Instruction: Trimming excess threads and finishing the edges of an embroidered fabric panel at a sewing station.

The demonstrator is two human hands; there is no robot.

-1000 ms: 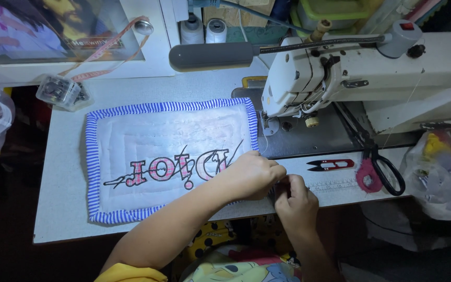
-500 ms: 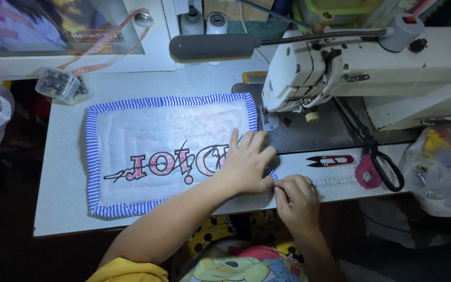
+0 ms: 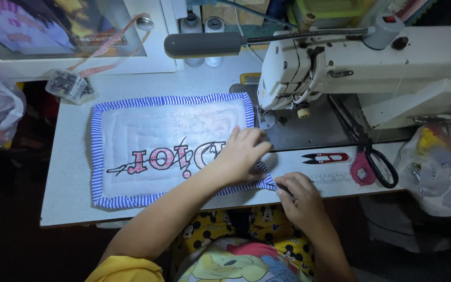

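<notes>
Quilted white mat (image 3: 168, 151) with blue-striped binding lies flat on the bench (image 3: 69, 203), its near right corner between my two hands. My left hand (image 3: 241, 155) rests open, palm down, pressing that end of the mat; my right hand (image 3: 296, 196) is closed in a pinch on the binding corner (image 3: 268, 181) at the bench edge. Just beyond the left hand stands the sewing machine (image 3: 340, 68), its needle area beside the mat's far right corner; to the right of the right hand lie red thread snips (image 3: 324, 157) and black-handled scissors (image 3: 371, 156). I judge the binding already stitched along the visible edges, with this corner unfinished and not yet under the needle. Compared with half a second earlier, the left hand has slid slightly toward the machine and the right hand has moved onto the corner.
</notes>
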